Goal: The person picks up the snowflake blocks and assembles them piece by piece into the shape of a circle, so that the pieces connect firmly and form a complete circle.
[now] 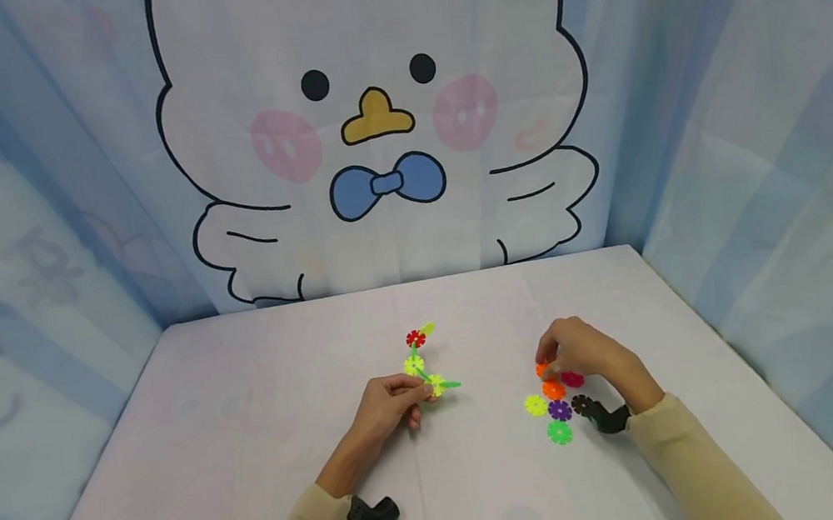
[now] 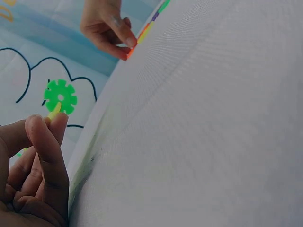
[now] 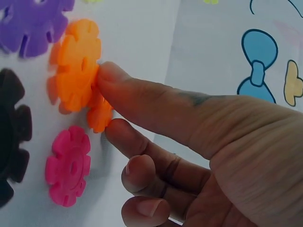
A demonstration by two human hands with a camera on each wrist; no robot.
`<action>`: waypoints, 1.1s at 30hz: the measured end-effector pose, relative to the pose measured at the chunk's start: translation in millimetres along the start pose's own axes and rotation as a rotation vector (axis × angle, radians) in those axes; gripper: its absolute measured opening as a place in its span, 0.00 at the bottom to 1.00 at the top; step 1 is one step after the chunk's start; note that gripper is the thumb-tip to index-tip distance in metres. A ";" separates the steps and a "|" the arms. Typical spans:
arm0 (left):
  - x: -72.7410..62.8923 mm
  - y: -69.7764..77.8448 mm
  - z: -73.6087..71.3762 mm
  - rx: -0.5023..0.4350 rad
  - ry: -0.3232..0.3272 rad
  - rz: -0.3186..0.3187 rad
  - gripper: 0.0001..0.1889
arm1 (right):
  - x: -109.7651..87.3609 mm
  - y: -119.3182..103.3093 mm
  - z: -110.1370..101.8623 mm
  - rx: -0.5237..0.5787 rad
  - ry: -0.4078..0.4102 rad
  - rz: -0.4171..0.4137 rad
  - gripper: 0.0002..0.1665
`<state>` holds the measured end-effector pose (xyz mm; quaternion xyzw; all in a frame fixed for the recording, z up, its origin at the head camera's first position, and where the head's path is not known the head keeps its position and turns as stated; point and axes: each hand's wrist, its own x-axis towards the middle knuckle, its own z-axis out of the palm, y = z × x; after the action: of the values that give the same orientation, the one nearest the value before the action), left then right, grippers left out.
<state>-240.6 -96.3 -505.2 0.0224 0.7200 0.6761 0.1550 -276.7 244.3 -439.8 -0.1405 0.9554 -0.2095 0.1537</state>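
My left hand (image 1: 391, 403) pinches a yellow notched disc (image 1: 438, 384) between thumb and forefinger. That disc belongs to a joined chain with another yellow disc (image 1: 413, 366), a red disc (image 1: 415, 339) and green discs, one of which, a green disc (image 2: 60, 97), faces the left wrist view. At the right, my right hand (image 1: 582, 350) pinches an orange notched disc (image 3: 99, 115) between thumb and forefinger, low at the table. Touching or nearly touching the thumb is a second orange disc (image 3: 78, 66). A pink disc (image 3: 69, 166) lies beside these fingers.
Around the right hand lie a yellow disc (image 1: 536, 405), a purple disc (image 1: 560, 410), a green disc (image 1: 559, 432) and a black disc (image 1: 582, 405). The white-covered table (image 1: 265, 408) is bordered by printed curtains (image 1: 399, 236) at the back and sides.
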 end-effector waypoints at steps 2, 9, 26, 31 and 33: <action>0.0 -0.1 -0.4 -0.001 -0.001 -0.003 0.11 | 0.3 -1.6 0.5 0.001 0.001 0.010 0.11; 0.0 0.5 -0.9 0.004 -0.001 -0.005 0.11 | 0.3 -3.3 1.2 0.019 0.008 0.029 0.11; -0.4 0.0 -1.8 0.007 -0.013 0.004 0.12 | 0.4 1.4 1.8 0.056 -0.013 0.043 0.10; 0.2 0.0 -1.4 0.004 -0.009 0.001 0.12 | 1.4 5.6 2.6 0.079 -0.018 0.053 0.11; 0.1 0.1 -0.9 0.007 -0.004 -0.001 0.11 | 1.7 7.5 3.1 0.098 -0.020 0.063 0.11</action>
<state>-240.9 -97.1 -505.1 0.0238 0.7219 0.6736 0.1568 -278.7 249.1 -446.2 -0.1049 0.9463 -0.2498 0.1764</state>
